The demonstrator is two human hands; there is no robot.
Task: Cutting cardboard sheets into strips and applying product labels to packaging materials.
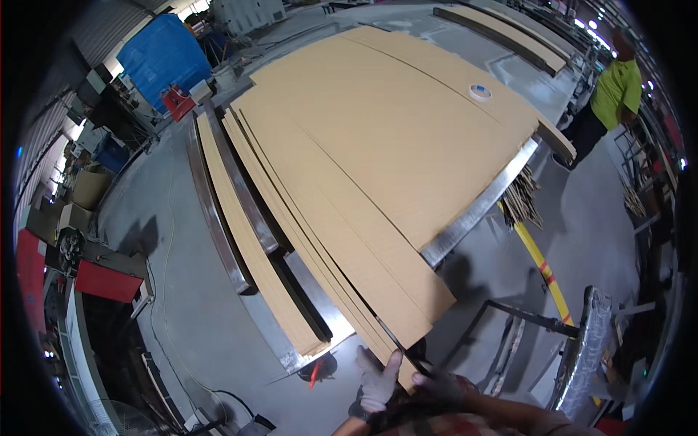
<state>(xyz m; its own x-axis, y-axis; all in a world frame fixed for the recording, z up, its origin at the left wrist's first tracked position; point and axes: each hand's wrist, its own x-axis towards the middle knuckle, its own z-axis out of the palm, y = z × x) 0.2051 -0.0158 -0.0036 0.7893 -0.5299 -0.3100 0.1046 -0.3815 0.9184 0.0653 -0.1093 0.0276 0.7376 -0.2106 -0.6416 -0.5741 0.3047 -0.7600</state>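
Long tan cardboard strips (pixel 320 280) lie along the left side of a stack of cardboard sheets (pixel 342 123), and their near ends reach my body. My left hand (pixel 379 383), in a pale glove, grips those ends, its thumb on one side and fingers on the other. My right hand (pixel 438 385), in a darker glove, is against the right side of the same ends, thumb toward the strips; its other fingers are in shadow. A narrow dark gap separates the strips from the sheets.
Another strip stack (pixel 254 247) lies to the left between dark metal beams (pixel 211 211). A white tape roll (pixel 480 92) rests on the sheets. A person in a yellow-green shirt (pixel 614 94) stands at far right. A foil-wrapped bar (pixel 582 356) and a metal frame stand near right.
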